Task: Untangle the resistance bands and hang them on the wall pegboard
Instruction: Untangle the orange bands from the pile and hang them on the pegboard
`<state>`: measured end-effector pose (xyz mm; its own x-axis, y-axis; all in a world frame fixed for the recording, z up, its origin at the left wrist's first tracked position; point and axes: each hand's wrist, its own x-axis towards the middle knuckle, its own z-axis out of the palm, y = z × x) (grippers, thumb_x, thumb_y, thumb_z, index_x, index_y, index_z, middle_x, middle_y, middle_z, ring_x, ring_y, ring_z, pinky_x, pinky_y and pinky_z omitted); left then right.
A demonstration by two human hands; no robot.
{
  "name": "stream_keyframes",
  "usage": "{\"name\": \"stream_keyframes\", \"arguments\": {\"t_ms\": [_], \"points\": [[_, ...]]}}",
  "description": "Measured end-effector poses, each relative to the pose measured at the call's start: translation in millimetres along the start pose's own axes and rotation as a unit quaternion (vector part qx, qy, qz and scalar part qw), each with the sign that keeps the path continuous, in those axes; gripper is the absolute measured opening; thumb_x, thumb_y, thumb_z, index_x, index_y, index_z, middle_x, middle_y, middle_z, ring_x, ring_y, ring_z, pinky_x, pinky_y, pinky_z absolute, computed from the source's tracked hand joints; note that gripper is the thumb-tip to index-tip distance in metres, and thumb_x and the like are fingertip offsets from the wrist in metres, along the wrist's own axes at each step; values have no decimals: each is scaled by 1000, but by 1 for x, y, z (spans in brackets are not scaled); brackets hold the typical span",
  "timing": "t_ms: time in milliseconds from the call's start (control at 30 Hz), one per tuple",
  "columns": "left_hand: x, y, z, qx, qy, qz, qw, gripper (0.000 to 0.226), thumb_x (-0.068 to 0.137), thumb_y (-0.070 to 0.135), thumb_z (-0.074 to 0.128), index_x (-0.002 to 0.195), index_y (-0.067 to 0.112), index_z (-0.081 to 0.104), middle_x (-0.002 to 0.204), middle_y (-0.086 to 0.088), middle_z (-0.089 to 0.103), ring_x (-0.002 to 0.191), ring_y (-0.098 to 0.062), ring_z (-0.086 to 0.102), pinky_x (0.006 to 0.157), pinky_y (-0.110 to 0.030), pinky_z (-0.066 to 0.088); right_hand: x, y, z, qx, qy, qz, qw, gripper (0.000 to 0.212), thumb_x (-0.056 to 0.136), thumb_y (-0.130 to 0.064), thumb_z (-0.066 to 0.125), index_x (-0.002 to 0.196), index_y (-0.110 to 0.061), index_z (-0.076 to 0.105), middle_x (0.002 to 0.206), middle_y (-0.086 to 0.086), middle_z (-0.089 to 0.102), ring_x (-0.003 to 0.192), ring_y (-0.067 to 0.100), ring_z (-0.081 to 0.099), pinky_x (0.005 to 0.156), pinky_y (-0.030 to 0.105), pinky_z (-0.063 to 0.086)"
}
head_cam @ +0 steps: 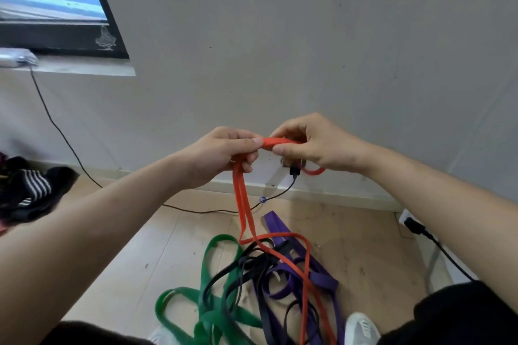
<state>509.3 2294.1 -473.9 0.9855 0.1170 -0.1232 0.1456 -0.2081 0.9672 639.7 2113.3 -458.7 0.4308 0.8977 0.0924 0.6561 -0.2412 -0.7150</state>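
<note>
An orange resistance band point(243, 206) runs up from the floor into both hands. My left hand point(224, 152) grips its upper part, and my right hand point(311, 145) pinches the stretch between the hands, with a small loop sticking out below that hand. On the wooden floor lies a tangle of bands: a green one point(208, 283), a purple one point(319, 277) and a thin black one point(238, 269), with the orange band's lower loop crossing them. No pegboard is in view.
A grey wall point(308, 36) faces me, with a window point(50, 0) at top left. A black cable point(56, 126) runs down the wall to a plug point(294, 171) near my hands. Dark clothes point(28, 187) lie at left; a power strip point(412, 223) lies at right. My shoe point(361, 329) stands beside the tangle.
</note>
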Motion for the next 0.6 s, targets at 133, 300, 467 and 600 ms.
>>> {"name": "stream_keyframes", "arguments": {"t_ms": [133, 300, 467, 600], "points": [[-2, -5, 2, 43, -2, 10, 999, 37, 85, 36, 72, 110, 9, 74, 78, 0, 65, 77, -17, 61, 82, -31, 54, 1, 1, -3, 12, 8, 1, 1000, 15, 94, -25, 68, 96, -12, 75, 71, 10, 69, 61, 18, 66, 62, 32, 56], [1, -6, 11, 95, 34, 70, 992, 15, 96, 16, 66, 109, 12, 72, 88, -5, 77, 86, -15, 74, 80, -22, 56, -2, -9, -8, 63, 77, -26, 995, 13, 93, -21, 69, 93, -9, 73, 66, 2, 59, 57, 6, 54, 56, 20, 48], [4, -1, 16, 44, 69, 116, 990, 18, 101, 14, 59, 110, 3, 69, 96, -10, 78, 93, -21, 75, 87, -29, 60, -2, -10, -18, 142, 180, -29, 973, 14, 94, -19, 67, 92, -7, 71, 61, -6, 55, 55, 6, 51, 59, 25, 50], [6, 2, 17, 11, 103, 126, 987, 20, 102, 17, 58, 108, 5, 72, 79, -6, 71, 82, -22, 72, 83, -30, 61, -2, -2, -22, 208, 222, -9, 952, 13, 95, -20, 65, 84, -18, 71, 56, -12, 52, 52, 6, 48, 61, 24, 50]]}}
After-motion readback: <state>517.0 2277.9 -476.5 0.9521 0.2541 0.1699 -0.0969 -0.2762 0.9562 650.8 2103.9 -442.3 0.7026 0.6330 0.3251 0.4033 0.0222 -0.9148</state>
